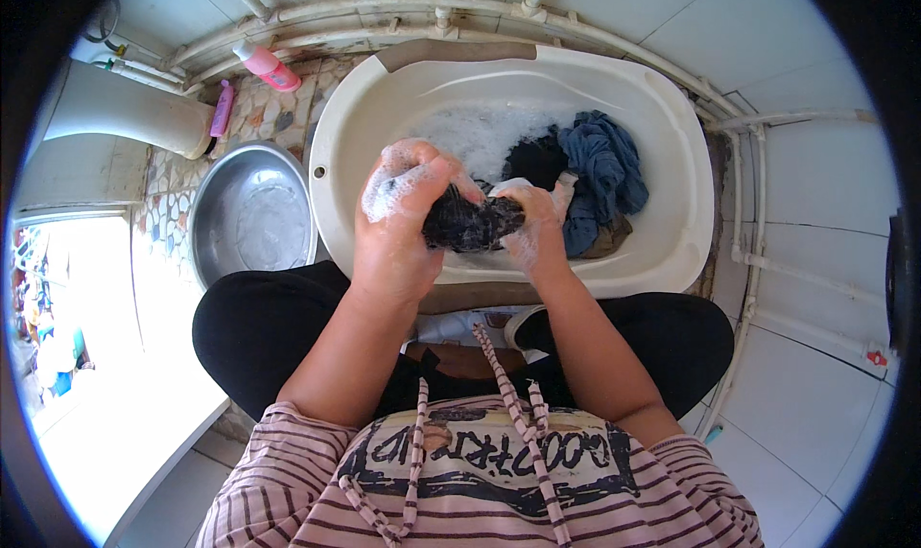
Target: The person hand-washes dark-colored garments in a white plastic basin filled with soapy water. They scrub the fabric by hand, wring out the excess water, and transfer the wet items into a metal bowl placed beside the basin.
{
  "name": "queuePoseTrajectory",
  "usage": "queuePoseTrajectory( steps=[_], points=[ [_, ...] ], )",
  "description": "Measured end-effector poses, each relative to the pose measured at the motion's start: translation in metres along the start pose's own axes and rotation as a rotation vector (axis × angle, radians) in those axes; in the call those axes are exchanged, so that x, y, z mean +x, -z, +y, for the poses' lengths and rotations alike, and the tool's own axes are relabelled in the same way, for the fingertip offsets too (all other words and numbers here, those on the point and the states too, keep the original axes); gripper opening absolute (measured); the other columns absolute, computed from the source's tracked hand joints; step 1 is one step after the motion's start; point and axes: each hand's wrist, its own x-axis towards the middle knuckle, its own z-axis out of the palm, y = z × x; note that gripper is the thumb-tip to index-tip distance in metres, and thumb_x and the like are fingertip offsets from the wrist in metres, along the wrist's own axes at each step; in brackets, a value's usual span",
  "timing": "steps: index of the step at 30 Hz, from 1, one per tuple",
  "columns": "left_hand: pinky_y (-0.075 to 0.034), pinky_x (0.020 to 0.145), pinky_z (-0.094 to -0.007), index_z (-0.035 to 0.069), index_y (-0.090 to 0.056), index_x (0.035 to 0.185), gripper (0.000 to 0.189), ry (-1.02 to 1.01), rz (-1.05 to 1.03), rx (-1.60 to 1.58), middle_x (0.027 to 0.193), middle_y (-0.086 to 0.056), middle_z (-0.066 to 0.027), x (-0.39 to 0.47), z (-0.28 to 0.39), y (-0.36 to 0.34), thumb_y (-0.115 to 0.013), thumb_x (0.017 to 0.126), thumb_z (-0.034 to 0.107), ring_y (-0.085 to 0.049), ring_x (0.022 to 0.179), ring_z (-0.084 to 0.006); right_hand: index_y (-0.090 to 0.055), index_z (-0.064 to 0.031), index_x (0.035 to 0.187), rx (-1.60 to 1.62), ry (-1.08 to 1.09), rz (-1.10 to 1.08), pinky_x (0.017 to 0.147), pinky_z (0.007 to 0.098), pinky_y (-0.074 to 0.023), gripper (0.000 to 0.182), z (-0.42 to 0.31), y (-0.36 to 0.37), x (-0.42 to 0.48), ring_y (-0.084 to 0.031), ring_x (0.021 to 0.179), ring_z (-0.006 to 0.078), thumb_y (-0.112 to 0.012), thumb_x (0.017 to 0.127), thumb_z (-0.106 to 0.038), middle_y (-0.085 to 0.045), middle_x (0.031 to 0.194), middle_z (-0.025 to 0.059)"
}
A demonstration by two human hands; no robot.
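Between my two hands is a wet black cloth (471, 224), bunched up and held above the near side of a white plastic baby bathtub (669, 181). My left hand (403, 210), coated with suds, grips the cloth's left end. On its right end my right hand (536, 221) is closed, also soapy. Foamy water (468, 134) covers part of the tub's floor. Beyond my right hand a black garment (536, 158) lies heaped against a blue garment (604, 160). A brown cloth (610, 237) pokes out below the blue one.
A metal basin (252, 210) stands left of the tub. Behind it are a pink bottle (268, 67) with a white cap and a small purple bottle (222, 109). White pipes (360, 5) run along the tiled wall. My knees flank the tub's near rim.
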Motion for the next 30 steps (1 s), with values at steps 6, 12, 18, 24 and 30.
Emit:
queuePoseTrajectory(
  steps=[6,12,18,24,30],
  points=[
    [-0.044,0.070,-0.0330,0.005,-0.049,0.092,0.018,-0.061,0.056,0.222,0.079,-0.053,-0.0078,0.008,0.014,0.005,-0.053,0.083,0.020,-0.054,0.074,-0.0210,-0.056,-0.0056,0.096,0.482,-0.335,-0.069,0.081,0.0326,-0.0445,0.041,0.023,-0.001,0.003,-0.058,0.089,0.0247,-0.058,0.058,0.008,-0.060,0.092,0.0102],
    [-0.044,0.074,-0.0260,0.002,-0.059,0.092,0.023,-0.015,0.215,1.003,0.087,-0.060,-0.0066,0.017,-0.003,0.019,-0.063,0.082,0.022,-0.055,0.081,-0.0109,-0.055,-0.0027,0.097,0.458,-0.461,0.090,0.077,0.0306,-0.0442,0.029,0.012,0.009,0.014,-0.058,0.086,0.0215,-0.060,0.070,0.007,-0.060,0.091,0.0107],
    [-0.044,0.082,-0.0346,0.000,-0.052,0.110,0.042,-0.037,-0.272,1.605,0.098,-0.058,-0.0174,0.012,-0.042,0.038,-0.067,0.074,0.016,-0.057,0.094,-0.0300,-0.057,-0.0036,0.092,0.504,-0.371,0.161,0.078,0.0305,-0.0442,0.023,-0.015,0.026,0.020,-0.058,0.087,0.0227,-0.056,0.070,0.004,-0.059,0.090,0.0119],
    [-0.041,0.088,-0.0398,-0.007,-0.035,0.123,0.072,0.013,-0.378,1.487,0.110,-0.049,-0.0270,0.003,-0.074,0.034,-0.071,0.066,0.017,-0.051,0.101,-0.0418,-0.056,-0.0051,0.097,0.353,-0.144,0.172,0.087,0.0379,-0.0395,0.031,-0.030,0.021,0.009,-0.052,0.098,0.0343,-0.058,0.066,-0.001,-0.056,0.099,0.0165],
    [-0.043,0.082,-0.0404,-0.002,-0.042,0.111,0.051,-0.027,-0.264,1.522,0.099,-0.051,-0.0257,0.009,-0.068,0.027,-0.062,0.065,0.006,-0.051,0.095,-0.0413,-0.050,-0.0028,0.107,0.293,-0.162,0.142,0.088,0.0356,-0.0400,0.046,-0.018,0.029,0.019,-0.052,0.099,0.0311,-0.066,0.065,-0.005,-0.054,0.104,0.0155]
  ],
)
